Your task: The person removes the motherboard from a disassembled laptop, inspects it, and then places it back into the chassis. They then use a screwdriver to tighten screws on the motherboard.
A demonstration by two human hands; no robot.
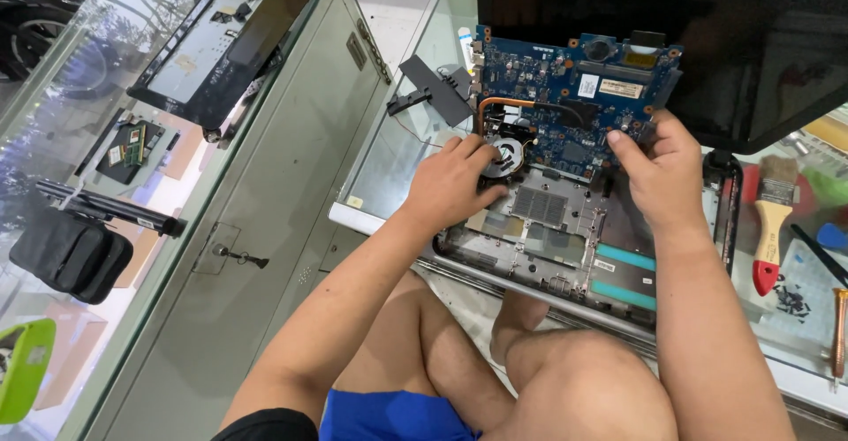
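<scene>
Left hand [455, 180] curls over the cooling fan [508, 154], fingers pressed together; right hand [662, 171] pinches the blue motherboard [565, 96] edge at 3 o'clock; board tilts above the open laptop base [565, 238].

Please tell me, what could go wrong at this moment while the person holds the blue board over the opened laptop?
1. The motherboard is held only at its edges by the left hand and right hand; it might slip onto the laptop base.
2. The thin wire to the black speaker could snag.
3. The loose screws beside the paintbrush may scatter if bumped.
</scene>
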